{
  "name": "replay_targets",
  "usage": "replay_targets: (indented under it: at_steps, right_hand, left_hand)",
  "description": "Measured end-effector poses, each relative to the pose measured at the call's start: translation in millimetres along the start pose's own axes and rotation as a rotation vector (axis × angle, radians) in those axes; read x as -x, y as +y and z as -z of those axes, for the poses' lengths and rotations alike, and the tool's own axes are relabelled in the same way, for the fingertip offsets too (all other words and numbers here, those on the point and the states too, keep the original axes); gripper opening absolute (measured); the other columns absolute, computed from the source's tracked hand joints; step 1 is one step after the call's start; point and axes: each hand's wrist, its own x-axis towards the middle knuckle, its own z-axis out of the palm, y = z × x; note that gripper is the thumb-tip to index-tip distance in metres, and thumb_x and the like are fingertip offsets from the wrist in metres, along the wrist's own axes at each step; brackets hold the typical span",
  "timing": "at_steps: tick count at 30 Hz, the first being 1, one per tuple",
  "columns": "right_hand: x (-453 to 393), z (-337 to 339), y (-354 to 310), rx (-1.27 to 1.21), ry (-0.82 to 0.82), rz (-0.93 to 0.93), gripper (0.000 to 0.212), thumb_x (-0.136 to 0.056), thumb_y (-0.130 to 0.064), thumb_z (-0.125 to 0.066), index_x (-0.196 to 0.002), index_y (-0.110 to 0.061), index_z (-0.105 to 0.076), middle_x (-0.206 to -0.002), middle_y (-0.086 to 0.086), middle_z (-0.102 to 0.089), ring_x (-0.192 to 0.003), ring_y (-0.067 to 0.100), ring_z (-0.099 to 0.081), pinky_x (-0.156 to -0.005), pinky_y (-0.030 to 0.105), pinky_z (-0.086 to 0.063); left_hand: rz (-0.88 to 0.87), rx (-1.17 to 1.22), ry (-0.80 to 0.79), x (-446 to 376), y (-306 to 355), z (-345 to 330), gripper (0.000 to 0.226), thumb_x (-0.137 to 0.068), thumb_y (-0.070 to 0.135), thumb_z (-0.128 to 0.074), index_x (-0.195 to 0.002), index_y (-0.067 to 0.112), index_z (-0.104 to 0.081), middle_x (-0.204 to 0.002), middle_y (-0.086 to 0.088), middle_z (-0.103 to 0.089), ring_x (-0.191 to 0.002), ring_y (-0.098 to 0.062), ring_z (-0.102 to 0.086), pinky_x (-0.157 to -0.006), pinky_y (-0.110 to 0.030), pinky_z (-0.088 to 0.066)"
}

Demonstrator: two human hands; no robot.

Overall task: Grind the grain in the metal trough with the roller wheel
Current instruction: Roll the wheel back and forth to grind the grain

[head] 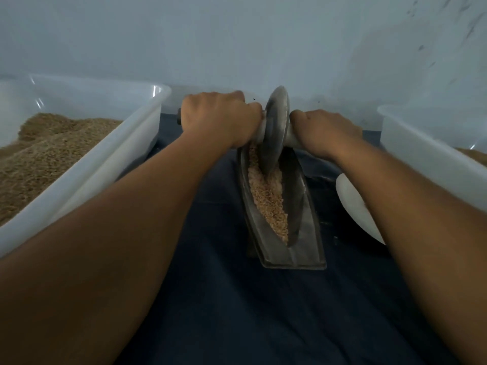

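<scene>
Grain [267,198] lies in a pale, crushed strip along the bottom of the metal trough [300,201], which sits on the dark blue cloth [216,285] just right of my centre line, its near end pointing toward 6 o'clock and its far end toward 12. Standing on edge at the far end of that trough is the roller wheel [274,130], upright with a slight lean, its lower rim down among the grain. I see my left hand [218,118] at about 11 o'clock from the trough's middle, fingers curled tight around the handle [180,117] that sticks out of the wheel's left side; a stub of it shows past my knuckles. My right hand [322,131], at about 1 o'clock, is wrapped the same way around the handle on the wheel's right side, close against the hub. Both forearms reach in from the bottom corners of my view. At 9 o'clock a translucent white tub [126,151] holds a heap of brown unground grain [44,154]. At 3 o'clock stands a second white tub [421,143], with a little brown grain showing at its edge. Partly under my right forearm lies a white rounded object [355,204] that I cannot identify. A pale wall [237,35] closes the scene at 12 o'clock.
</scene>
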Motion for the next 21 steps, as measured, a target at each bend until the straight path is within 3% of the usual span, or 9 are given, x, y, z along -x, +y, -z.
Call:
replay_targets:
  at_steps: [4, 9, 13, 17, 21]
  right_hand:
    - [5.3, -1.0, -2.1, -0.002, 0.030, -0.020, 0.049, -0.097, -0.049, -0.017, -0.097, -0.024, -0.059, -0.090, 0.007, -0.052, -0.072, 0.024, -0.044, -0.055, 0.031, -0.021]
    - [26.0, -3.2, -1.2, 0.033, 0.127, 0.034, 0.045, -0.100, -0.043, -0.020, -0.078, -0.025, -0.055, -0.070, -0.004, -0.044, -0.061, 0.014, -0.037, -0.053, 0.031, -0.018]
    - [45.4, 0.4, -6.0, 0.105, 0.224, 0.104, 0.044, -0.099, -0.041, -0.020, -0.069, -0.025, -0.047, -0.065, -0.003, -0.043, -0.057, 0.016, -0.036, -0.054, 0.033, -0.020]
    - [63.6, 1.7, -6.4, 0.093, 0.240, 0.108, 0.043, -0.100, -0.039, -0.019, -0.067, -0.025, -0.042, -0.063, -0.003, -0.040, -0.055, 0.016, -0.032, -0.067, 0.038, -0.028]
    - [82.4, 1.8, -0.8, 0.065, 0.225, 0.132, 0.042, -0.101, -0.038, -0.016, -0.071, -0.025, -0.042, -0.065, -0.001, -0.048, -0.056, 0.019, -0.040, -0.065, 0.037, -0.027]
  left_hand:
    - [-0.005, -0.020, 0.041, 6.3, 0.3, 1.0, 0.047, -0.096, 0.050, -0.016, -0.102, 0.023, -0.054, -0.093, -0.009, -0.056, -0.078, -0.026, -0.046, -0.070, -0.040, -0.032]
    - [-0.047, -0.054, 0.066, 27.0, 0.3, 3.2, 0.039, -0.097, 0.042, -0.016, -0.089, 0.022, -0.048, -0.076, -0.002, -0.045, -0.068, -0.025, -0.043, -0.063, -0.037, -0.034]
    - [-0.025, 0.003, -0.012, 42.4, -4.9, 7.4, 0.039, -0.098, 0.042, -0.016, -0.091, 0.021, -0.048, -0.081, -0.008, -0.050, -0.073, -0.030, -0.049, -0.072, -0.042, -0.047]
    - [-0.068, 0.002, 0.039, 57.4, -5.3, 11.5, 0.038, -0.097, 0.044, -0.014, -0.089, 0.024, -0.044, -0.081, -0.007, -0.050, -0.072, -0.029, -0.048, -0.063, -0.037, -0.037]
    - [-0.121, -0.026, 0.106, 72.8, -2.6, 18.5, 0.044, -0.090, 0.047, -0.008, -0.083, 0.023, -0.044, -0.068, -0.004, -0.049, -0.060, -0.025, -0.047, -0.059, -0.034, -0.037]
